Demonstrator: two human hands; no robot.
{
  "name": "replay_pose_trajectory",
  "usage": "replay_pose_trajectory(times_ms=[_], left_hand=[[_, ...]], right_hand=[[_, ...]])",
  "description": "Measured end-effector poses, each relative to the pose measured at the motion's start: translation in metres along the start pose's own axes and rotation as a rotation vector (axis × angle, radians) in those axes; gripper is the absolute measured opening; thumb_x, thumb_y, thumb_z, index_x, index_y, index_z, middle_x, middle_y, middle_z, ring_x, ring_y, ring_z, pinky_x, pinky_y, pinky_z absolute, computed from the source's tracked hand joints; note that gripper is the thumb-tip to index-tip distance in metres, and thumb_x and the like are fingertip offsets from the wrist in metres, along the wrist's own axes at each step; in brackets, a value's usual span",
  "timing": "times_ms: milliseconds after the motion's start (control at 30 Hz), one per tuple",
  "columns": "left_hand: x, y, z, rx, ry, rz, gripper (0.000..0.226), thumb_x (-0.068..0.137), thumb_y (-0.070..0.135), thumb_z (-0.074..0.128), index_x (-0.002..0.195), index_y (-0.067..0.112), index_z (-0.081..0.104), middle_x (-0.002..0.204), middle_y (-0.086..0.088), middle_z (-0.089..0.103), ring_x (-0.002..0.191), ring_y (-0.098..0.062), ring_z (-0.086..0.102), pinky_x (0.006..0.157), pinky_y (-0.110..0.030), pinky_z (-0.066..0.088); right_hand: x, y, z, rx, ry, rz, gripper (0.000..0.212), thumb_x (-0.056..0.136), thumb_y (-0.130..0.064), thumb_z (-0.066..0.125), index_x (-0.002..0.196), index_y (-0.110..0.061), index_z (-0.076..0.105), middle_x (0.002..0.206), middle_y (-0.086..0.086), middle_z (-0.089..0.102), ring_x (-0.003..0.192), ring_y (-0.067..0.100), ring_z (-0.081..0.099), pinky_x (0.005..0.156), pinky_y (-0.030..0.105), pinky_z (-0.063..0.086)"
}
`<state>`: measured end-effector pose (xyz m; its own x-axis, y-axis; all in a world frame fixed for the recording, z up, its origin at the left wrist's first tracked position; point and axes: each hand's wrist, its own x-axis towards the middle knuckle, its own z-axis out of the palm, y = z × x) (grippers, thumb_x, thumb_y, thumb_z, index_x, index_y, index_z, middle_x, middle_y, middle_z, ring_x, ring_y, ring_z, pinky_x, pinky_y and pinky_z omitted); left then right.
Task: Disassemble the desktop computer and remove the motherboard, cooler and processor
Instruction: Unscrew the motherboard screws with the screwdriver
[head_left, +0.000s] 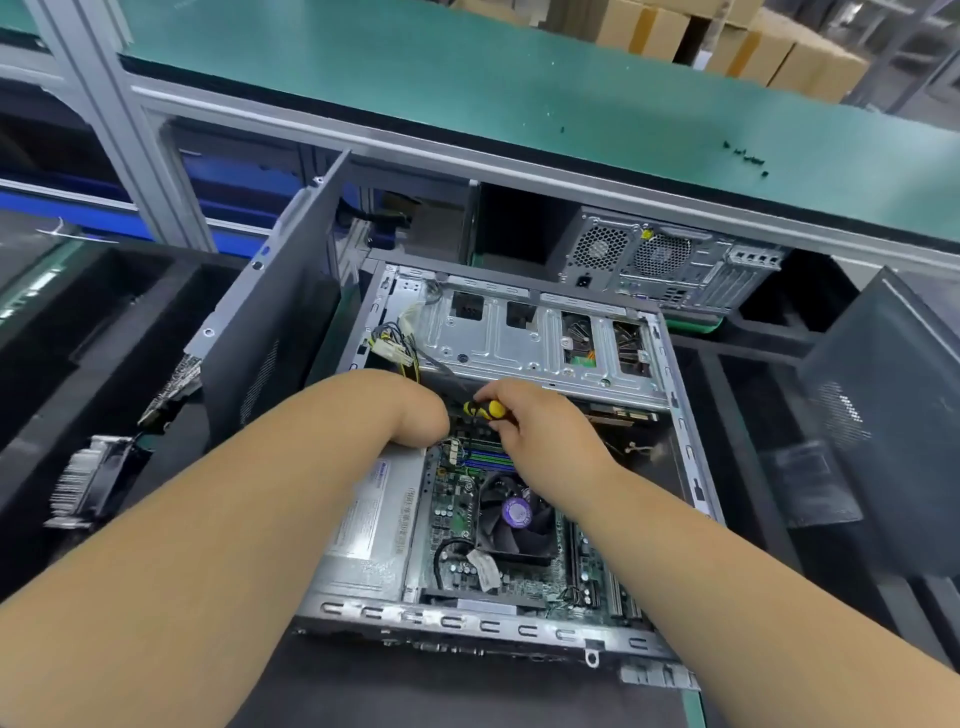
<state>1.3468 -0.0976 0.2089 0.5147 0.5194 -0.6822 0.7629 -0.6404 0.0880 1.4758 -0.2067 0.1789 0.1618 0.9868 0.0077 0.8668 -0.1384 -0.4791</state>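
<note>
screwdriver (485, 409) gripped by right hand (540, 431), likely loosening motherboard (457, 506) screws; left hand (415, 415) reaches beside it, fingers hidden, grasp untellable; next, seat tip squarely.

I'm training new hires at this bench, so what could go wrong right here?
The yellow-and-black screwdriver in the right hand works close over the green motherboard; a slip could gouge it. The left hand reaches deep inside the open grey metal case, whose edges might cut.
</note>
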Motion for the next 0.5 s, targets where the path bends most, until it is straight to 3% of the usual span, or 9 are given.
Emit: replay_pose_trajectory(times_ms=[133, 300, 400, 500], left_hand=[[0.0022, -0.0006, 0.0024, 0.016, -0.021, 0.003, 0.034, 0.1, 0.013, 0.033, 0.12, 0.003, 0.059, 0.122, -0.015, 0.059, 0.089, -0.021, 0.047, 0.069, -0.026, 0.034], [0.0056, -0.0017, 0.0039, 0.024, -0.017, 0.014, 0.031, 0.1, 0.012, 0.034, 0.114, 0.005, 0.06, 0.102, -0.012, 0.053, 0.084, -0.02, 0.046, 0.072, -0.026, 0.032], [0.007, -0.0006, 0.0036, 0.027, -0.009, -0.004, 0.035, 0.103, 0.015, 0.032, 0.124, 0.003, 0.058, 0.125, -0.015, 0.057, 0.09, -0.018, 0.044, 0.066, -0.023, 0.034], [0.0096, -0.0005, 0.0053, 0.042, -0.016, -0.002, 0.037, 0.103, 0.015, 0.031, 0.127, 0.002, 0.056, 0.13, -0.016, 0.056, 0.093, -0.019, 0.044, 0.077, -0.026, 0.032]], right_hand=[[-0.0024, 0.0012, 0.009, -0.022, 0.012, 0.003, 0.036, 0.095, -0.009, 0.058, 0.129, -0.022, 0.059, 0.124, 0.001, 0.064, 0.11, 0.021, 0.059, 0.093, 0.027, 0.046], [-0.0034, 0.0056, 0.0095, 0.008, 0.08, 0.007, 0.033, 0.095, -0.013, 0.061, 0.126, -0.023, 0.061, 0.118, 0.001, 0.066, 0.105, 0.022, 0.061, 0.09, 0.03, 0.049], [-0.0023, 0.0071, 0.0105, 0.016, 0.072, 0.014, 0.034, 0.095, -0.013, 0.06, 0.128, -0.022, 0.06, 0.119, 0.003, 0.066, 0.106, 0.022, 0.06, 0.089, 0.028, 0.046], [-0.0015, 0.0091, 0.011, 0.027, 0.067, 0.017, 0.034, 0.095, -0.012, 0.059, 0.129, -0.021, 0.059, 0.12, 0.003, 0.065, 0.107, 0.022, 0.06, 0.09, 0.027, 0.046]])
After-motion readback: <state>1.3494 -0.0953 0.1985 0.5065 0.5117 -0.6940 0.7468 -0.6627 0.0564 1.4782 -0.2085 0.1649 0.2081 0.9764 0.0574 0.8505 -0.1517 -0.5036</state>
